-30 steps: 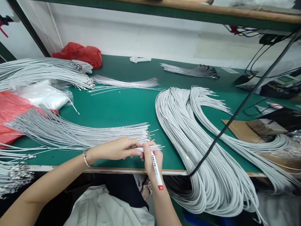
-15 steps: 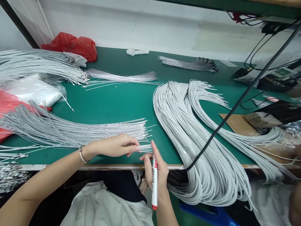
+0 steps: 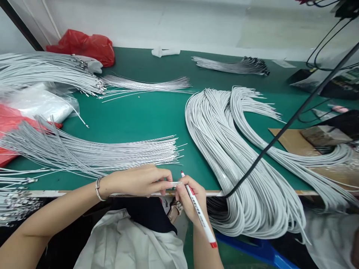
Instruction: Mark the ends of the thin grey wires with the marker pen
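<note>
My left hand (image 3: 153,180), with a metal bangle at the wrist, pinches a few thin grey wires (image 3: 174,184) close to their ends, over the table's front edge. My right hand (image 3: 192,192) holds a white marker pen (image 3: 200,216) with red ends. Its dark tip points up and away from me, beside the wires. The right thumb and forefinger close at the wire ends; whether they grip them I cannot tell. Just beyond my left hand lies a wide bundle of grey wires (image 3: 134,151), its cut ends pointing right.
A thick looped bundle of grey cables (image 3: 224,149) hangs over the table edge at right, crossed by a black cord (image 3: 260,155). Further bundles lie at the back and left. Red bags (image 3: 84,46) and a clear plastic bag (image 3: 42,104) sit at left, cardboard (image 3: 294,142) at right.
My right hand has closed from a raised forefinger to a pinch at the wire ends, and the pen has tilted. My left hand has come slightly nearer to me. The view has shifted slightly.
</note>
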`<action>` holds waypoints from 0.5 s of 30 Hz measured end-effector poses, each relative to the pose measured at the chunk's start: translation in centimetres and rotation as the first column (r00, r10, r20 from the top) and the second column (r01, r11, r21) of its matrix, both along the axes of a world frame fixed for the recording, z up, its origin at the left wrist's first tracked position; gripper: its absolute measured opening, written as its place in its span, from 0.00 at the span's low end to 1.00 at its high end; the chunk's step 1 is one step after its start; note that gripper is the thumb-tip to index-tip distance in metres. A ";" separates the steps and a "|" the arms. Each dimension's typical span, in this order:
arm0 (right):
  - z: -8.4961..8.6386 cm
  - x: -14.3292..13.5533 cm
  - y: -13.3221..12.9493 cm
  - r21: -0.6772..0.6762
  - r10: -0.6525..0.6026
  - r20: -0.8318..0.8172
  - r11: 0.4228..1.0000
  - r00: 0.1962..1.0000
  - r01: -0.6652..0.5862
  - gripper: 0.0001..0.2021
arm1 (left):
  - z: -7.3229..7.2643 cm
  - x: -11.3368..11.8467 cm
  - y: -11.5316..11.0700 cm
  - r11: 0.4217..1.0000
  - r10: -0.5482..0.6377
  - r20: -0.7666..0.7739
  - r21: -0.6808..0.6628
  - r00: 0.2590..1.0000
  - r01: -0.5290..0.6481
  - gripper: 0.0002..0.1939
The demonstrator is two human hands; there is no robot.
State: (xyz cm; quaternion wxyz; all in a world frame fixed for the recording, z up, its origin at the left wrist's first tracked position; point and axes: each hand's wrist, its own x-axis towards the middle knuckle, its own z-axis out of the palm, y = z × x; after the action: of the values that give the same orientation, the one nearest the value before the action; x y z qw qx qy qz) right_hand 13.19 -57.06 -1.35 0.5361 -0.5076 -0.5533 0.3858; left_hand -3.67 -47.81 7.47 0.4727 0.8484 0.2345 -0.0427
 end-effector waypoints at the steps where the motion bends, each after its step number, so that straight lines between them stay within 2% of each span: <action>1: 0.1 0.1 0.0 0.002 0.029 0.025 1.000 0.999 -0.029 0.14 | -0.1 0.0 -0.1 0.999 -0.027 0.007 0.045 1.000 0.026 0.16; 4: 0.2 0.5 -0.1 0.000 0.078 0.139 0.997 0.987 -0.079 0.13 | -0.6 -0.1 -0.5 0.964 -0.086 0.064 0.256 0.994 0.067 0.19; 6: 0.1 0.7 -0.2 0.005 0.078 0.177 0.997 0.981 -0.081 0.13 | -0.7 -0.1 -0.8 0.946 -0.067 0.086 0.323 0.994 0.036 0.16; 11: 0.2 0.6 -0.2 0.035 0.089 0.169 0.995 0.982 -0.096 0.13 | -0.2 -0.1 -1.5 0.967 0.106 0.077 0.226 0.991 -0.121 0.09; 15: 0.7 0.8 -0.3 0.086 0.102 0.225 0.989 0.969 -0.124 0.11 | -0.1 -0.1 -1.4 0.972 0.087 0.126 0.208 0.988 -0.113 0.09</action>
State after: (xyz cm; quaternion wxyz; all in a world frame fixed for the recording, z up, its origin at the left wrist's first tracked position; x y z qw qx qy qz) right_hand 14.00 -57.37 -0.69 0.4733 -0.4874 -0.6557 0.3294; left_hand -3.80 -49.23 7.40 0.3926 0.8826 0.2523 0.0563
